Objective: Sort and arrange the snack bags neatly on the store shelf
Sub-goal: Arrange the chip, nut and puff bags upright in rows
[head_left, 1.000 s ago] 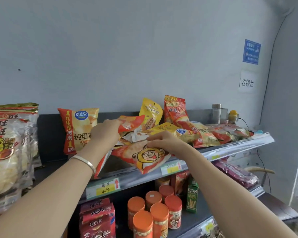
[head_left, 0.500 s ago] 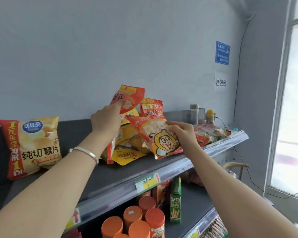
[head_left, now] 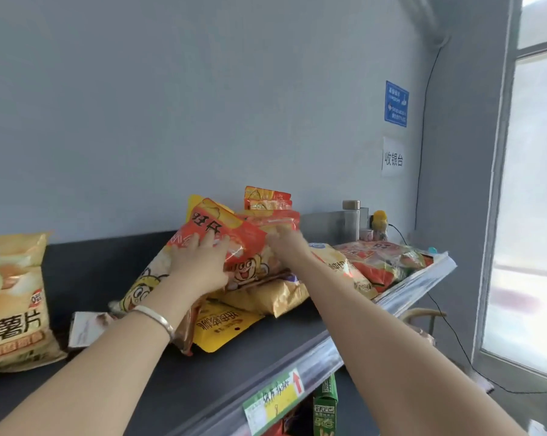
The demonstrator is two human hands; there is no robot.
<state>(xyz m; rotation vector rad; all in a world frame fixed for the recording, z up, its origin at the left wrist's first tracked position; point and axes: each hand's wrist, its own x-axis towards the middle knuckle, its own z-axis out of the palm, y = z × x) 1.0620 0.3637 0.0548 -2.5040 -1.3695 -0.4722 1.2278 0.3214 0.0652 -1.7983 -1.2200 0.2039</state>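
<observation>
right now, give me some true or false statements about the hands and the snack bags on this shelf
1. The left hand presses on a red snack bag. True.
2. The right hand rests on the price tag. False: it is at the bag pile.
3. A bracelet sits on the left wrist. True.
4. The chip bag at the far left lies flat. False: it stands upright.
5. The yellow bag lies under the pile. True.

Two hands point(head_left: 199, 262) point(head_left: 284, 243); one shelf point(head_left: 297, 350); two wall signs point(head_left: 396, 103) point(head_left: 393, 157).
</observation>
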